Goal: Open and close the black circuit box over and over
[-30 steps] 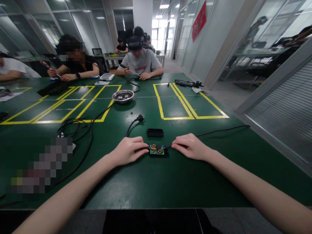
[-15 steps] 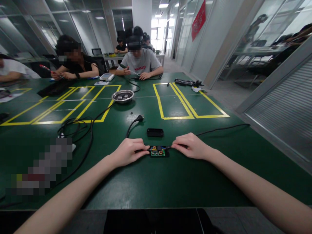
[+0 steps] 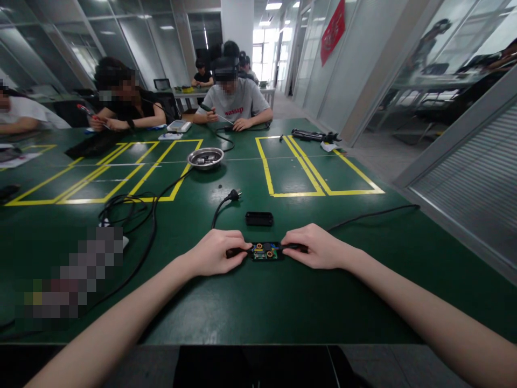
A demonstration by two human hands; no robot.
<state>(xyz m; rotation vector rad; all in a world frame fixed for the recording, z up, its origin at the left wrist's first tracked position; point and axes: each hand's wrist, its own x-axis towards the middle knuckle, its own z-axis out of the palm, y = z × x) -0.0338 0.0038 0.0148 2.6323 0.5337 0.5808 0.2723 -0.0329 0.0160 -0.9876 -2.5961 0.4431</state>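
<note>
A small circuit board (image 3: 264, 251) with copper-wound ring coils lies in an open black case on the green table, between my hands. My left hand (image 3: 220, 252) is closed on the black cable (image 3: 235, 251) at the case's left end. At the right end, my right hand (image 3: 313, 248) pinches the other black cable (image 3: 297, 248) close to the board. Just beyond the case rests a black plastic cover (image 3: 259, 218), its hollow side up. The plug (image 3: 233, 195) on the left cable lies past my left hand.
A metal bowl (image 3: 205, 158) holding small metal parts stands farther back. Coiled black cable (image 3: 129, 207) and a blurred-out object (image 3: 76, 275) lie at left. A folded tripod (image 3: 315, 136) is at the far right. Opposite, a co-worker (image 3: 236, 102) holds a screwdriver.
My right hand has shifted slightly and now grips the cable closer to the case. My left hand keeps its grip. The whole view has moved a little.
</note>
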